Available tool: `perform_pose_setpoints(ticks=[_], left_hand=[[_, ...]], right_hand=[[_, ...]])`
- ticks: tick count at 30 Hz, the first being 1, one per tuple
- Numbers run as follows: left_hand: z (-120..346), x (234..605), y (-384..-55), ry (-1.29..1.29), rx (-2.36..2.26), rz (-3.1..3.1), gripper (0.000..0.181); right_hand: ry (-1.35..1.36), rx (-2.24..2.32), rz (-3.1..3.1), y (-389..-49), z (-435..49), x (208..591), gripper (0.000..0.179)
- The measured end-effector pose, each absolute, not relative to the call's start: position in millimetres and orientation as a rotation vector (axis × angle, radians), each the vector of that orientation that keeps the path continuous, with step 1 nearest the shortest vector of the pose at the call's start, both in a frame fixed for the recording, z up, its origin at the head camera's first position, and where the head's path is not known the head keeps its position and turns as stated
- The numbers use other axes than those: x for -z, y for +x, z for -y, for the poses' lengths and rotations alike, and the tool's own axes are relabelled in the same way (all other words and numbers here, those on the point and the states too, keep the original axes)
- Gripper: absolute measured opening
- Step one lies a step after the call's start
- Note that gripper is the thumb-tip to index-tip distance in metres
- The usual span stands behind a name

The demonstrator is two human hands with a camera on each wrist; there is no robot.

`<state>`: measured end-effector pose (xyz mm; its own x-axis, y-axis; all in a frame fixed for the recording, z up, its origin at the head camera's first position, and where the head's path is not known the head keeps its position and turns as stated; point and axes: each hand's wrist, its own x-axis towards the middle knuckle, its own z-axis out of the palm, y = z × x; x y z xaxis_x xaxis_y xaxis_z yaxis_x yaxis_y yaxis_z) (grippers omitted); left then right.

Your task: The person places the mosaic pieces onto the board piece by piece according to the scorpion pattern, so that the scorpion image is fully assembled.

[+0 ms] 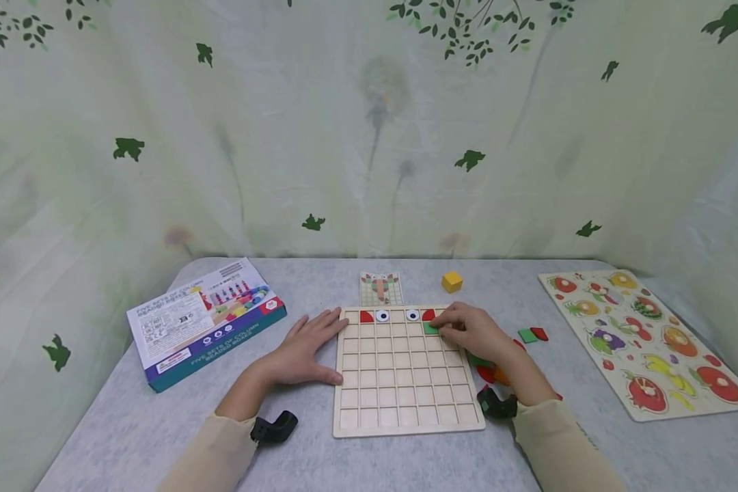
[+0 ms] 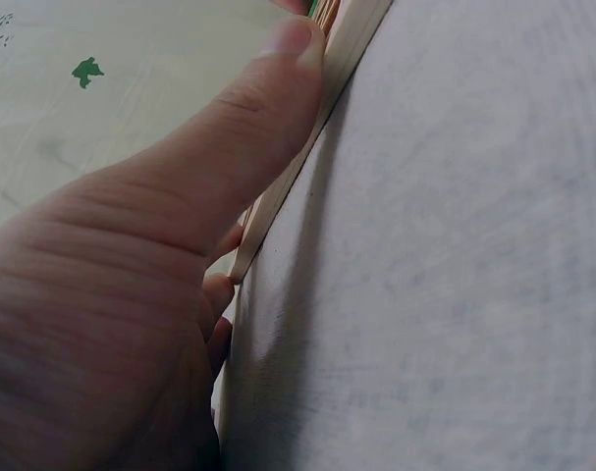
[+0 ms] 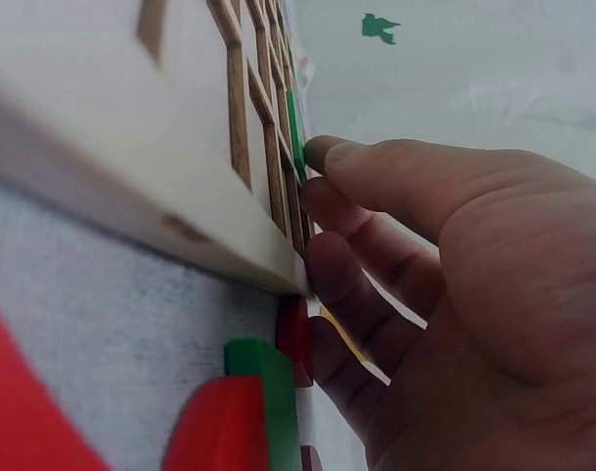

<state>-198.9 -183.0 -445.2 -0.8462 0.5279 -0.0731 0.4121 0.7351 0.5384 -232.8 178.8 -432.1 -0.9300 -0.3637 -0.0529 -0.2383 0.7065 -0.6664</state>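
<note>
A wooden grid board (image 1: 408,396) lies on the table. Its top row holds two eye tiles (image 1: 382,316) between red curved tiles (image 1: 367,317). My left hand (image 1: 301,352) rests spread at the board's left side, its thumb (image 2: 268,108) against the edge. At the upper right of the grid my right hand (image 1: 472,329) has its thumb and forefinger tips at a green square tile (image 1: 430,329), just below the right red tile. In the right wrist view those fingertips meet on the green tile (image 3: 296,132), and the other fingers bend near the board's edge.
Loose red, green and orange tiles (image 1: 527,335) lie right of the board, partly under my right forearm. Behind the board are a pattern card (image 1: 380,290) and a yellow block (image 1: 452,281). A box (image 1: 206,321) lies left, a fruit puzzle board (image 1: 652,342) right.
</note>
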Motion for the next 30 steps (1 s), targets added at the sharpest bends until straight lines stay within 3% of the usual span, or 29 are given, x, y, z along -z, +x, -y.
perform_pose_setpoints(ticks=[14, 30], left_hand=[[182.4, 445.5, -199.5, 0.755, -0.749, -2.728, 0.107], [181.9, 445.0, -199.4, 0.740, -0.746, -2.724, 0.107]], right_hand=[[-0.438, 1.052, -2.682, -233.0, -184.6, 427.2, 0.013], [-0.261, 1.050, -2.703, -236.6, -223.6, 413.8, 0.025]])
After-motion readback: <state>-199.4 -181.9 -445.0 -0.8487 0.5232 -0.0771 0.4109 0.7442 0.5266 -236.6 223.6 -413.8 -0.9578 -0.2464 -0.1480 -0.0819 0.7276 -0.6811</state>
